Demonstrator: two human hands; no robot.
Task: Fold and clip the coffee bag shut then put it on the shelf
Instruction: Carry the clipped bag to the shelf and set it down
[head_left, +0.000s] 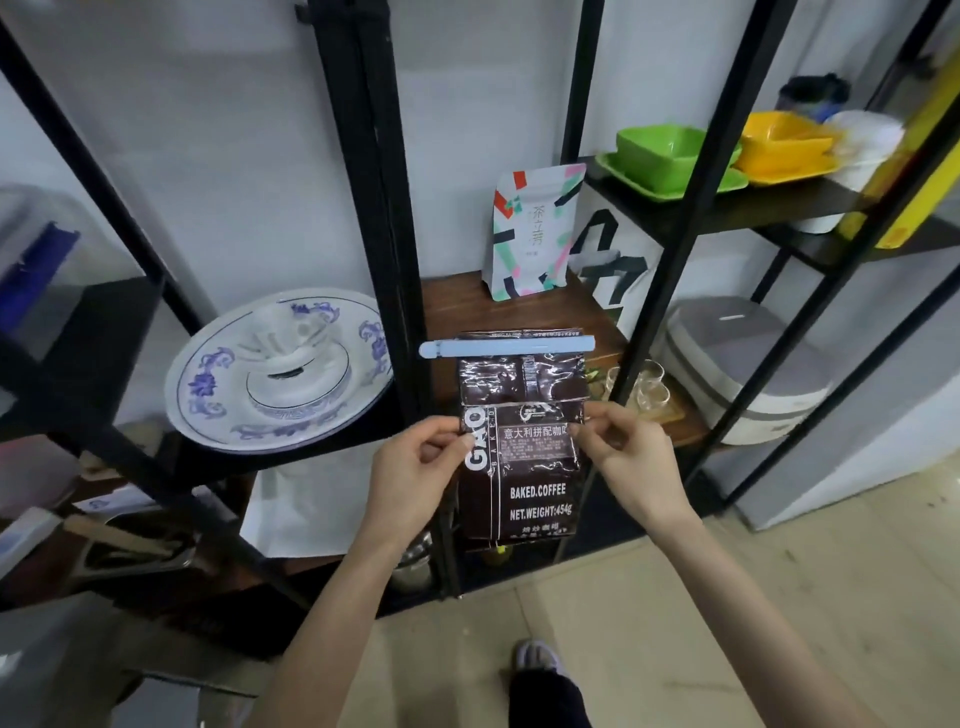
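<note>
A dark brown coffee bag (530, 483) with white lettering hangs upright in front of a black metal shelf unit. Its top is folded over, and a pale blue clip (506, 347) lies clamped across the fold. My left hand (415, 473) pinches the bag's left edge about halfway up. My right hand (628, 454) pinches its right edge at the same height. Behind the bag lies a brown wooden shelf board (452, 306).
A white patterned pouch (532, 234) and a black-and-white box (615, 270) stand at the back of the wooden shelf. Small glasses (647, 387) sit to the right, beside a grey-and-white cooker (737, 369). A blue-and-white dish (280, 369) sits left. Green and yellow bowls (670, 150) stand higher.
</note>
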